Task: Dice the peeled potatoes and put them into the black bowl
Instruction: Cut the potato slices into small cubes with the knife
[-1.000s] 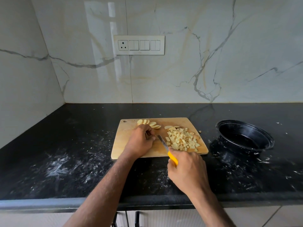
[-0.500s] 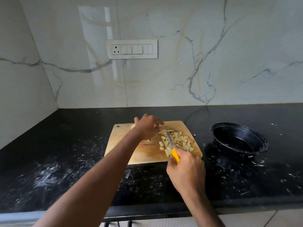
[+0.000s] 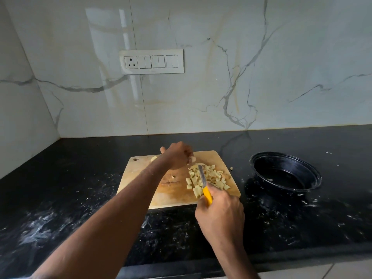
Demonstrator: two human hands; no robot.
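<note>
Potato dice (image 3: 207, 179) heap on the right of my cutting board (image 3: 141, 178); the black bowl (image 3: 285, 174) waits beside it. My left hand (image 3: 178, 156) gathers slices at the far edge, fingers curled; my right hand (image 3: 220, 214) grips the yellow-handled knife (image 3: 204, 188). Crossing arms risk a nick or scattered cubes.

I'm seeing pale yellow potato dice (image 3: 207, 178) lying heaped on the right half of the wooden cutting board (image 3: 171, 190), mid-tabletop. The black bowl (image 3: 285, 172) is sitting upright right of the board, apart from it, toward the tabletop's right edge.
</note>
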